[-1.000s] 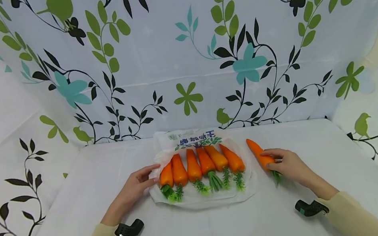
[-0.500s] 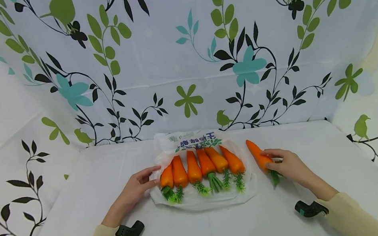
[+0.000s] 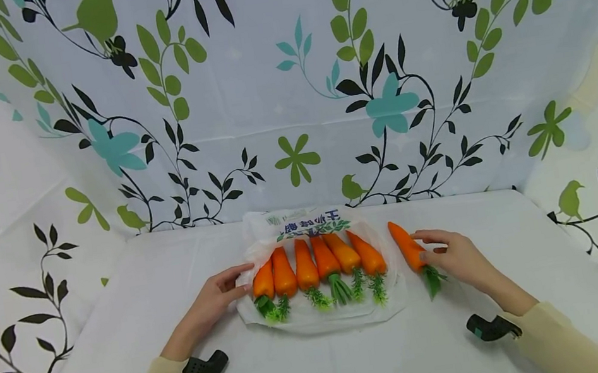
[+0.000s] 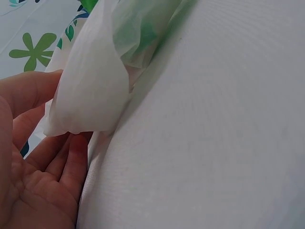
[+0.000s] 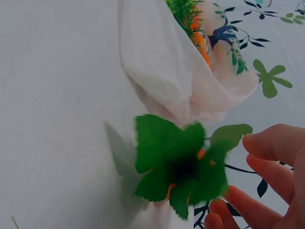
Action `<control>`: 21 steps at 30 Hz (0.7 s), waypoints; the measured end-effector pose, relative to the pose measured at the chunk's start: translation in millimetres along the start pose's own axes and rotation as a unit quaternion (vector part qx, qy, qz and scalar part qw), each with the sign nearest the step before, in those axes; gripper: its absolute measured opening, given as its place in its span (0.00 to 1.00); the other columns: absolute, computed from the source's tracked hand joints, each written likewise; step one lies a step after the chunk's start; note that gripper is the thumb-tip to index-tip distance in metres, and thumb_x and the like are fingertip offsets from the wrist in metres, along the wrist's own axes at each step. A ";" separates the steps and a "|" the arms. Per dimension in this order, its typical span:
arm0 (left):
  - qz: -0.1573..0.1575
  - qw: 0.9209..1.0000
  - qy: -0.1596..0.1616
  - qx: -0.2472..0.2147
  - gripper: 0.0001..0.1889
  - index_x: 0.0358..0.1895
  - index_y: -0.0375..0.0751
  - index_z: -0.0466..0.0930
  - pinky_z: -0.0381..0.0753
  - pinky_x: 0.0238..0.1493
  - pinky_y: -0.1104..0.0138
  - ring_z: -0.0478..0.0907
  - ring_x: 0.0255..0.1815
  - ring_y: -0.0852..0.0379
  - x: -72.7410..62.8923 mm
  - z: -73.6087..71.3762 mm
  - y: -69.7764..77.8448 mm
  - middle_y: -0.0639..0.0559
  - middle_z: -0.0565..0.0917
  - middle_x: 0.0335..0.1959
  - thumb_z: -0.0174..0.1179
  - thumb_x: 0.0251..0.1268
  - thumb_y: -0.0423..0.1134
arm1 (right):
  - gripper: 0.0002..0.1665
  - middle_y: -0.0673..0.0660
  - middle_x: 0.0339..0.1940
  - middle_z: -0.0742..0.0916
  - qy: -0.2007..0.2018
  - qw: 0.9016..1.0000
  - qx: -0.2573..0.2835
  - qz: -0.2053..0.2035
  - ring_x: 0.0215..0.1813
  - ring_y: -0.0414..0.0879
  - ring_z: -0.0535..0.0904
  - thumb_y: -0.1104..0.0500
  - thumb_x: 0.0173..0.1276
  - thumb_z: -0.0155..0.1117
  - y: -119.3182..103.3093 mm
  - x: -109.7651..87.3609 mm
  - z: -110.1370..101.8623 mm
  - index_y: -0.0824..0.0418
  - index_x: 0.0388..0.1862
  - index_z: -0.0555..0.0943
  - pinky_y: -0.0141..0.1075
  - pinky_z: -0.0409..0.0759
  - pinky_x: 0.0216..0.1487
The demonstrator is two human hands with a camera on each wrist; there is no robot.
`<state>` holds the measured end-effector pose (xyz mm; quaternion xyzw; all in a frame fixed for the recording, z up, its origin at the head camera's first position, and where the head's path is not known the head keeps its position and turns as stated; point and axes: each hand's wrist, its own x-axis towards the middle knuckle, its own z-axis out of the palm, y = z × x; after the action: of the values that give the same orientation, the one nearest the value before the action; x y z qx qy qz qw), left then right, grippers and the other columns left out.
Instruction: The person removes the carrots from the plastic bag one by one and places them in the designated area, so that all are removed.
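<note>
An orange carrot [image 3: 408,249] with broad green leaves [image 3: 432,279] lies slantwise on the white cloth, right of the bag. My right hand [image 3: 455,257] is just beside it, thumb and fingers spread apart. In the right wrist view, the leaves [image 5: 181,164] face the camera, with my fingertips [image 5: 228,193] close by their right side. Several more carrots [image 3: 305,265] with green tops lie side by side on a thin white plastic bag [image 3: 340,317]. At the bag's left edge, my left hand [image 3: 214,297] pinches the plastic [image 4: 90,90] between thumb and fingers.
A white cloth [image 3: 324,368] covers the table. Behind it hangs a curtain [image 3: 240,93] printed with leaves, birds and flowers. Black wrist cameras [image 3: 206,364] sit at both sleeves.
My right hand has let go of the single carrot and shifted slightly right, uncovering its leaves. The left hand and the bag have stayed in place.
</note>
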<state>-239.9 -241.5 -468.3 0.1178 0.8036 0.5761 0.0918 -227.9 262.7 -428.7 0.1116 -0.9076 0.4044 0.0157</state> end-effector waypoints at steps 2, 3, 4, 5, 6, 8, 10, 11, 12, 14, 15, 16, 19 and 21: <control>0.000 1.000 0.002 0.001 0.27 0.69 0.40 0.73 0.55 0.72 0.47 0.59 0.74 0.41 -0.1 0.2 -0.2 0.39 0.65 0.74 0.65 0.67 0.39 | 0.26 0.64 0.66 0.78 0.003 1.000 -0.003 -0.006 0.64 0.63 0.74 0.58 0.70 0.64 -3.2 -0.1 -0.1 0.61 0.66 0.77 0.55 0.74 0.60; -0.001 1.000 0.003 0.001 0.27 0.69 0.40 0.73 0.55 0.72 0.47 0.59 0.74 0.41 0.1 0.4 -0.5 0.39 0.65 0.74 0.65 0.67 0.39 | 0.25 0.64 0.66 0.78 0.005 1.000 -0.004 -0.008 0.64 0.62 0.74 0.58 0.70 0.64 -5.3 -0.1 0.0 0.61 0.66 0.78 0.55 0.74 0.61; -0.001 1.000 0.004 0.000 0.27 0.69 0.40 0.73 0.55 0.72 0.47 0.59 0.74 0.41 0.1 0.6 -0.6 0.39 0.65 0.74 0.65 0.67 0.39 | 0.25 0.63 0.66 0.79 0.007 1.000 -0.007 -0.012 0.64 0.62 0.74 0.58 0.70 0.64 -7.5 -0.2 -0.1 0.60 0.66 0.78 0.55 0.74 0.60; -0.001 1.000 0.004 0.000 0.27 0.69 0.40 0.73 0.55 0.72 0.47 0.59 0.74 0.41 0.1 0.6 -0.6 0.39 0.65 0.74 0.65 0.67 0.38 | 0.25 0.63 0.65 0.79 0.009 1.000 -0.008 -0.016 0.63 0.61 0.74 0.59 0.70 0.65 -9.9 -0.4 -0.1 0.60 0.65 0.78 0.55 0.74 0.60; -0.001 1.000 0.003 0.000 0.27 0.69 0.40 0.73 0.54 0.72 0.47 0.59 0.74 0.41 0.1 0.7 -0.5 0.39 0.65 0.74 0.65 0.67 0.38 | 0.25 0.63 0.65 0.79 0.010 1.000 -0.010 -0.022 0.63 0.61 0.75 0.59 0.70 0.65 -12.6 -0.8 -0.2 0.61 0.65 0.78 0.55 0.75 0.60; -0.001 1.000 0.003 -0.001 0.27 0.69 0.40 0.73 0.54 0.73 0.47 0.58 0.75 0.41 -0.1 0.8 -0.4 0.39 0.65 0.74 0.65 0.67 0.38 | 0.24 0.63 0.65 0.79 0.012 0.999 -0.009 -0.036 0.63 0.61 0.75 0.61 0.70 0.65 -18.9 -1.1 -0.3 0.62 0.64 0.78 0.55 0.75 0.60; 0.000 1.000 0.002 -0.001 0.27 0.69 0.40 0.73 0.53 0.73 0.47 0.58 0.75 0.40 -0.3 0.7 -0.2 0.39 0.65 0.74 0.65 0.67 0.38 | 0.24 0.63 0.65 0.79 0.012 0.999 -0.010 -0.051 0.63 0.61 0.75 0.63 0.69 0.65 -25.2 -1.6 0.1 0.63 0.64 0.79 0.54 0.75 0.59; 0.001 1.000 0.002 0.000 0.27 0.69 0.40 0.73 0.53 0.73 0.46 0.57 0.75 0.40 -0.4 0.5 0.0 0.39 0.65 0.74 0.65 0.67 0.38 | 0.23 0.63 0.64 0.80 0.012 0.998 -0.010 -0.059 0.63 0.61 0.75 0.64 0.69 0.65 -28.3 -1.7 0.7 0.63 0.63 0.79 0.54 0.76 0.59; 0.001 1.000 0.002 0.000 0.27 0.69 0.40 0.73 0.53 0.73 0.46 0.57 0.75 0.40 -0.4 0.5 0.1 0.39 0.65 0.74 0.65 0.67 0.39 | 0.23 0.63 0.64 0.80 0.012 0.998 -0.012 -0.067 0.63 0.61 0.75 0.64 0.69 0.65 -31.0 -1.6 1.5 0.63 0.62 0.80 0.55 0.76 0.58; 0.001 1.000 0.002 -0.001 0.27 0.69 0.40 0.73 0.54 0.72 0.47 0.58 0.75 0.40 -0.2 0.5 0.3 0.39 0.65 0.74 0.65 0.67 0.39 | 0.22 0.63 0.63 0.81 0.013 0.996 -0.014 -0.082 0.63 0.61 0.75 0.65 0.68 0.65 -36.4 -1.5 3.4 0.63 0.61 0.81 0.55 0.77 0.57; 0.001 1.000 0.002 -0.002 0.27 0.69 0.40 0.73 0.54 0.72 0.47 0.59 0.75 0.41 -0.1 0.5 0.4 0.39 0.65 0.74 0.65 0.67 0.39 | 0.21 0.62 0.62 0.81 0.013 0.996 -0.018 -0.089 0.63 0.61 0.75 0.65 0.68 0.65 -38.8 -1.2 4.6 0.63 0.60 0.81 0.54 0.78 0.56; 0.001 1.000 0.002 -0.003 0.27 0.69 0.40 0.73 0.55 0.72 0.47 0.59 0.74 0.41 -0.1 0.5 0.6 0.39 0.65 0.74 0.65 0.67 0.39 | 0.20 0.62 0.62 0.81 0.013 0.995 -0.020 -0.095 0.63 0.61 0.75 0.65 0.68 0.65 -41.2 -0.8 6.0 0.63 0.59 0.82 0.54 0.78 0.55; 0.001 1.000 0.003 -0.007 0.27 0.68 0.40 0.73 0.56 0.72 0.48 0.60 0.73 0.41 -0.2 0.9 1.3 0.39 0.65 0.73 0.65 0.67 0.39 | 0.19 0.62 0.60 0.83 0.008 0.994 -0.022 -0.109 0.60 0.60 0.77 0.65 0.67 0.65 -48.5 0.6 9.9 0.62 0.57 0.83 0.52 0.80 0.53; 0.002 1.000 0.003 -0.008 0.27 0.68 0.40 0.73 0.56 0.72 0.48 0.60 0.74 0.41 -0.6 1.1 1.4 0.39 0.65 0.73 0.65 0.67 0.39 | 0.19 0.61 0.59 0.83 0.001 0.994 -0.022 -0.111 0.56 0.59 0.80 0.65 0.67 0.66 -53.1 1.8 12.8 0.61 0.57 0.84 0.51 0.81 0.51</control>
<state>-238.9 -240.3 -467.3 0.1169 0.7988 0.5834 0.0890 -217.5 218.5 -398.2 0.2106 -0.8982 0.3807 0.0638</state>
